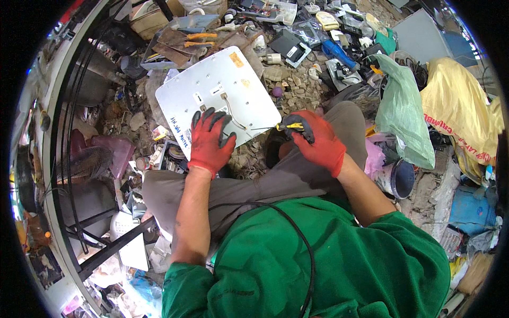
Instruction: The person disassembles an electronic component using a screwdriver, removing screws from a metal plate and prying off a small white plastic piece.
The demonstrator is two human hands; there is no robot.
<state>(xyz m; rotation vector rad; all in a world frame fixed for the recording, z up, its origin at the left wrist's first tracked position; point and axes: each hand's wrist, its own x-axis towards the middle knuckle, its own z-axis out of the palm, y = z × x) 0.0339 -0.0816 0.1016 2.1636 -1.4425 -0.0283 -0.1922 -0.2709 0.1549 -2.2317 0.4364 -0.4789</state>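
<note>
Left hand (210, 142) in red-and-black work glove, fingers spread flat, pressing near edge of square white metal panel (217, 93) propped on person's knees. Right hand (318, 140), same glove type, closed around yellow-and-black handled tool (290, 126), thin tip pointing at panel's right edge. Short beige cable (231, 111) runs across panel face. Green plastic bag (405, 114) lies right of knees on cluttered floor (297, 87).

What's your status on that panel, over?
Left hand flat on the white square metal panel, pinning its near edge. Right hand closed on a yellow-and-black hand tool, tip at the panel's thin cable. Scrap clutter all round.
</note>
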